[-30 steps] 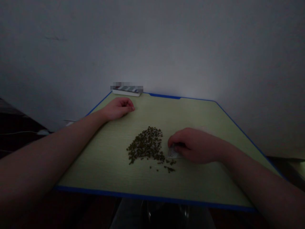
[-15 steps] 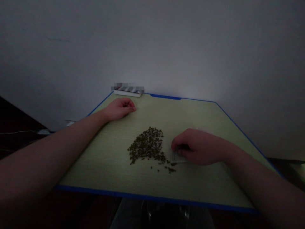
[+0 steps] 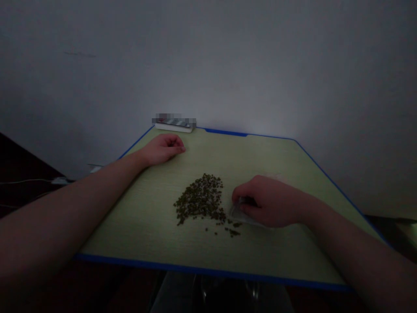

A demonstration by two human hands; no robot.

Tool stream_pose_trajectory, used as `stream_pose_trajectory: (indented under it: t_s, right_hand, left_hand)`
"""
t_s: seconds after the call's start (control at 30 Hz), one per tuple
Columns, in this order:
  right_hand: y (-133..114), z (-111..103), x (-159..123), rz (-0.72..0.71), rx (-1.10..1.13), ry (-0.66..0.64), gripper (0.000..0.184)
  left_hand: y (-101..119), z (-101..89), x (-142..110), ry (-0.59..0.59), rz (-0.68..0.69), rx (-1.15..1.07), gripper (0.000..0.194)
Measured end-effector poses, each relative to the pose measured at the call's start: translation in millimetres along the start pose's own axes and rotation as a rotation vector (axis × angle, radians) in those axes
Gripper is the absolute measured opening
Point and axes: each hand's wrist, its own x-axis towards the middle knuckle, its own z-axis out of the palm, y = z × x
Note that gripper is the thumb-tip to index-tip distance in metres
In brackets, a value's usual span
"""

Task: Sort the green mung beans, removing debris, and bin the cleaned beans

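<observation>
Fingers of my right hand (image 3: 270, 201) curl over a small pale sheet (image 3: 239, 214) beside the heap of small dark-green seeds (image 3: 200, 201) at mid-frame, while my left hand (image 3: 162, 148) rests loosely clenched, empty, upper left.

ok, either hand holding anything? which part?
Right hand pinches a small clear bag at its near-pile edge, beside the green beans. Left hand rests curled on the table, holding nothing visible.

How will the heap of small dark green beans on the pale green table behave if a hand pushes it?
The heap of small dark green beans would probably scatter, since it lies loose. Strays already sit apart beside the right hand. Rounded grains may roll across the flat pale green table.
</observation>
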Motion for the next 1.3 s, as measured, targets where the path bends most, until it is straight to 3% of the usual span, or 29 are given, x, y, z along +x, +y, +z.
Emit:
stream_pose_trajectory:
  t_s: [0.27, 0.8, 1.3]
  right_hand:
    - [0.7, 0.3, -0.6, 0.063, -0.029, 0.023, 0.018]
    - [1.0, 0.0, -3.6, 0.019, -0.027, -0.046, 0.017]
    - [-3.3, 1.0, -2.8, 0.063, -0.013, -0.006, 0.018]
  left_hand:
    - [-2.5, -0.2, 1.0, 0.018, 0.008, 0.021, 0.017]
    - [1.9, -0.1, -0.4, 0.004, -0.011, 0.022, 0.016]
    - [1.8, 0.0, -0.7, 0.009, -0.023, 0.033, 0.017]
